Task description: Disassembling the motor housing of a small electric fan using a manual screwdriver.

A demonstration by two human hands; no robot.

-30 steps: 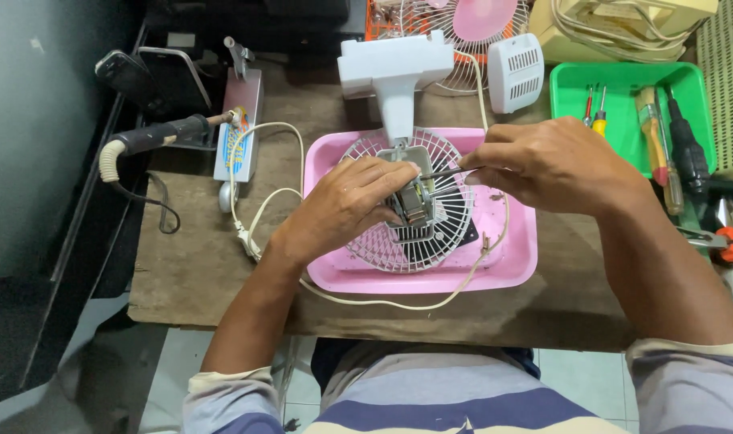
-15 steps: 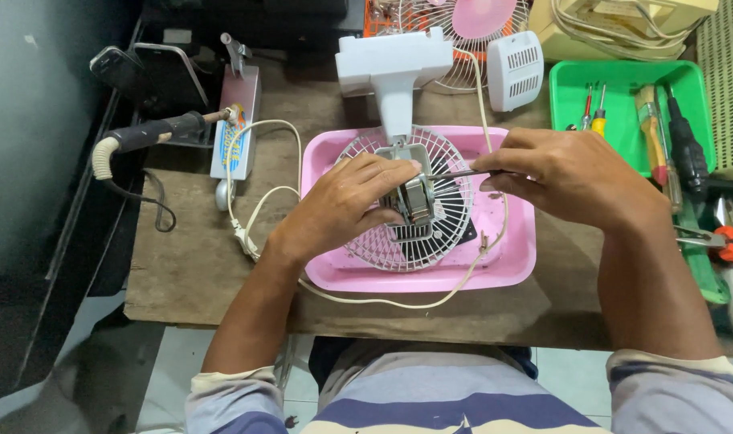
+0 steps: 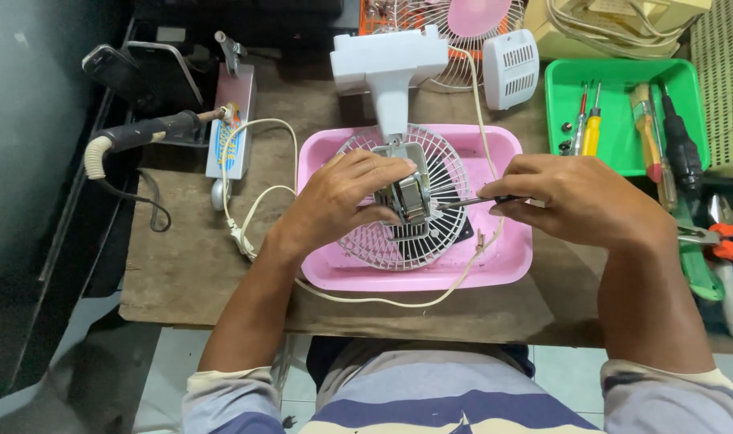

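Note:
A small white desk fan lies face down in a pink tray (image 3: 511,259), its round grille (image 3: 426,241) up and its white stand (image 3: 390,72) pointing away from me. The bare metal motor (image 3: 410,201) sits at the grille's centre. My left hand (image 3: 342,197) rests on the grille and grips the motor from the left. My right hand (image 3: 575,197) holds a thin screwdriver (image 3: 463,203) whose tip points left at the motor. A white power cord (image 3: 254,209) loops off the tray to the left.
A green tray (image 3: 692,88) with screwdrivers and a brush stands at the back right. A white motor cover (image 3: 511,68) and another fan with a pink blade (image 3: 479,16) lie behind. A soldering iron (image 3: 141,133) and its stand (image 3: 230,120) sit at the left. Pliers (image 3: 728,237) lie at the right edge.
My right hand has pulled back to the right, so the screwdriver shaft now shows between it and the motor. My left hand stays on the motor.

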